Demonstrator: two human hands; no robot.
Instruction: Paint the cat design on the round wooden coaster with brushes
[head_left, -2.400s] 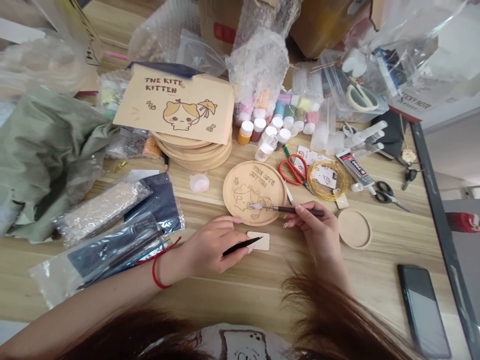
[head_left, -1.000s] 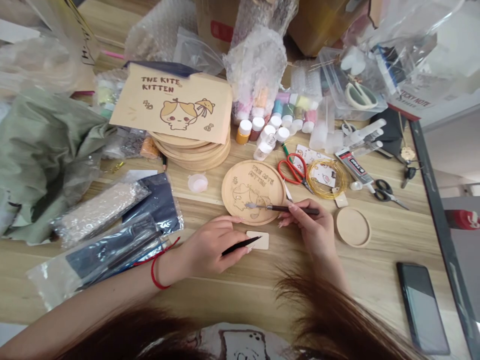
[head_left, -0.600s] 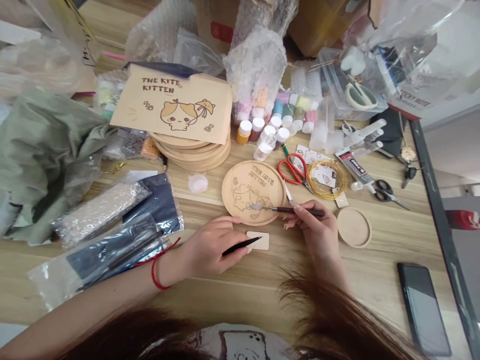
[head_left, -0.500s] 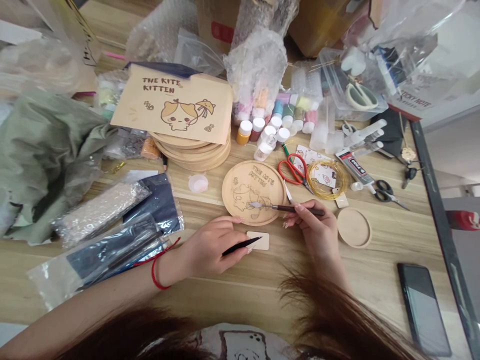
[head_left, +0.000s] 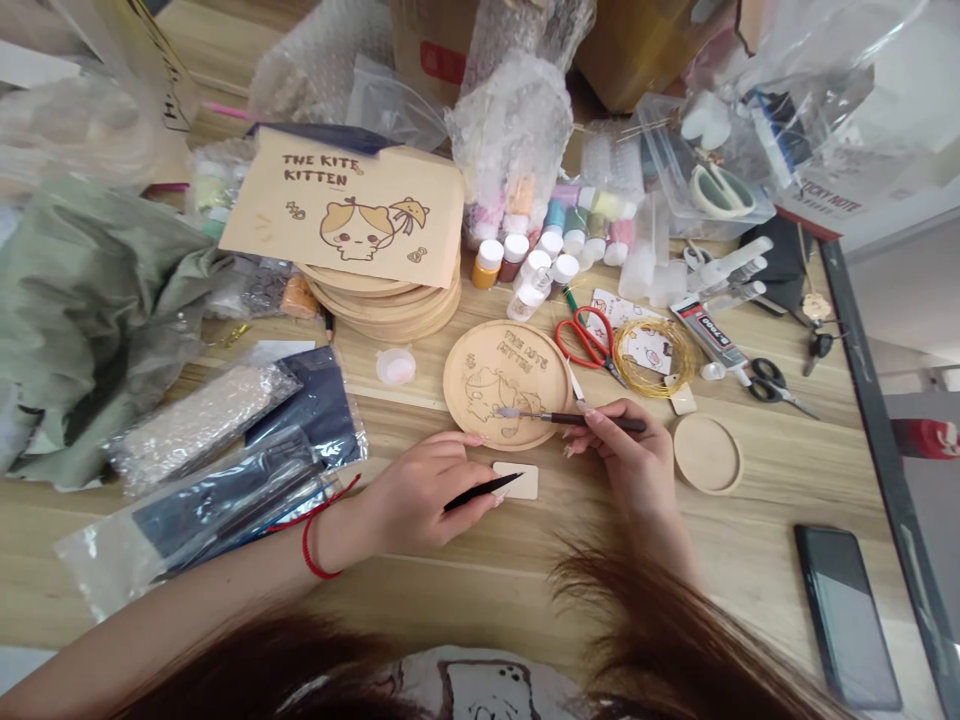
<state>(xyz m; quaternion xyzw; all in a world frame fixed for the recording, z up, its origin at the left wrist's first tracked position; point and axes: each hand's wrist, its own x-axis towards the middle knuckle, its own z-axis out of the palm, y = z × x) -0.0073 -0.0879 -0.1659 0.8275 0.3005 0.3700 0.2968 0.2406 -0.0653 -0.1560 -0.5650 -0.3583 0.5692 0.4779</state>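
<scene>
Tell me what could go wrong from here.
The metal-tipped tool in the right hand sits over the drawing on the wooden disc; a slip might scratch or smudge it. The black brush in the left hand points close to the small card and could mark it. The crowded small bottles behind could get knocked.

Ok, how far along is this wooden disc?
The lettering and cat outline on the wooden disc look done. The right hand holds a thin tool over the cat, the left hand a black pointed tool. The cat looks uncoloured, unlike the picture card, and a blank disc lies beside.
</scene>
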